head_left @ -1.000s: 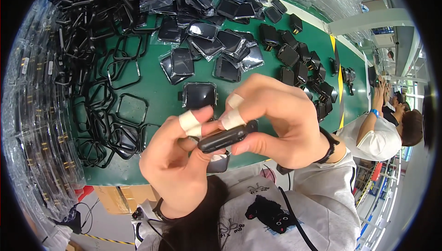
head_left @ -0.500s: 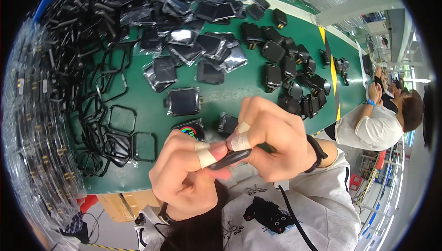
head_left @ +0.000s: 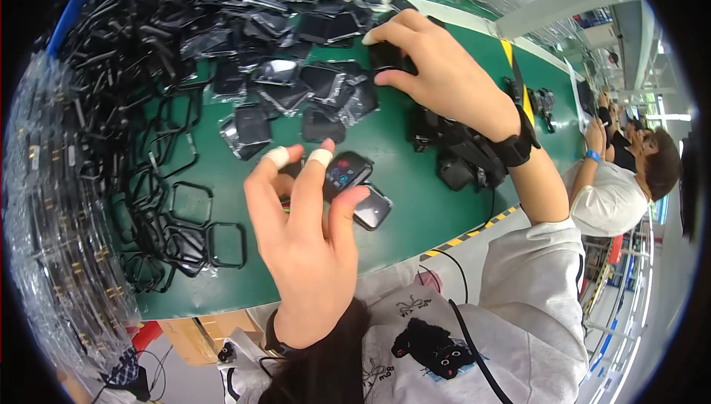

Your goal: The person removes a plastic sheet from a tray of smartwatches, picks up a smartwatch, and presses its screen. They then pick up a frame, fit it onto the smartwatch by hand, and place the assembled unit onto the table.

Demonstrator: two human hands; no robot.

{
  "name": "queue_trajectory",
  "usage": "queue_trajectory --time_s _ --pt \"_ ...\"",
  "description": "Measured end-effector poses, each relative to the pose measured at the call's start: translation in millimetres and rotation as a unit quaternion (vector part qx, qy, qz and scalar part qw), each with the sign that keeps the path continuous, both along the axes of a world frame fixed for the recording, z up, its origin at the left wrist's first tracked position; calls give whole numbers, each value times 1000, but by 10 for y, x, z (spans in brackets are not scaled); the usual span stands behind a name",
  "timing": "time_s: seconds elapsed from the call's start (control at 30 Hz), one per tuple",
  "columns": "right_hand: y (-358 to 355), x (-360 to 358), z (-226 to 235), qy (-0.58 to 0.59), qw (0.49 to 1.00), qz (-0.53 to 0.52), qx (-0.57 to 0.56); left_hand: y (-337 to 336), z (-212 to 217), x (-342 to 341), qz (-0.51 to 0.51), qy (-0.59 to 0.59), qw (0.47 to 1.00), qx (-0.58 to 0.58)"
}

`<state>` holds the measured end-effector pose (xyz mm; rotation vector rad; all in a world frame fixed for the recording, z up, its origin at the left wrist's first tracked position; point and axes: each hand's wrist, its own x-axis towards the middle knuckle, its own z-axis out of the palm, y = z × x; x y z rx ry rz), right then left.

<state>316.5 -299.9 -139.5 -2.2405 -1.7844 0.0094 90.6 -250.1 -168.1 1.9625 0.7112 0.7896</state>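
My left hand (head_left: 307, 248) is spread over the green table, fingers apart, with pale tape around two fingertips. Just beyond its thumb lies a black smartwatch body (head_left: 348, 171) with coloured graphics on its screen. A second, square-faced dark piece (head_left: 372, 208) rests against that one, partly under it. Farther off, my right hand (head_left: 452, 71) reaches to the back of the table, thumb and fingers apart on either side of a black watch case (head_left: 386, 56). Whether the fingers touch this case is hard to see. A dark band circles my right wrist.
Black square frames (head_left: 226, 245) are heaped at the left. Dark pieces in clear pouches (head_left: 322, 82) pile up at the back. More black watch cases (head_left: 463, 159) cluster under my right forearm. Clear plastic trays (head_left: 59, 204) stack at the left edge. A co-worker (head_left: 615, 189) sits at right.
My hands have parted; the black piece they pinched together is no longer between them. The right hand went up and away to the back; the left opened beside the smartwatch body.
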Motion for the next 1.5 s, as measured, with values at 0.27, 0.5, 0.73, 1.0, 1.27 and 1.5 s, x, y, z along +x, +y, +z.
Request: queue_trajectory --time_s 0.27,0.5,0.73,1.0,1.27,1.5 --pt "448 -587 363 293 915 274 36 370 99 -471 -141 -299 770 -546" --pt "960 -1102 41 118 925 360 -9 615 78 -1156 -82 -280 871 -396" --pt "872 -1106 166 156 920 359 -31 617 102 -976 146 -260 890 -344" --pt "380 -1252 386 580 811 78 -4 350 -14 -584 -48 -433 822 -366" --pt "125 -1148 201 484 871 78 35 254 -209 -607 -61 -310 892 -322" --pt "244 -1056 225 374 910 177 12 227 -198 -553 -23 -354 869 -345"
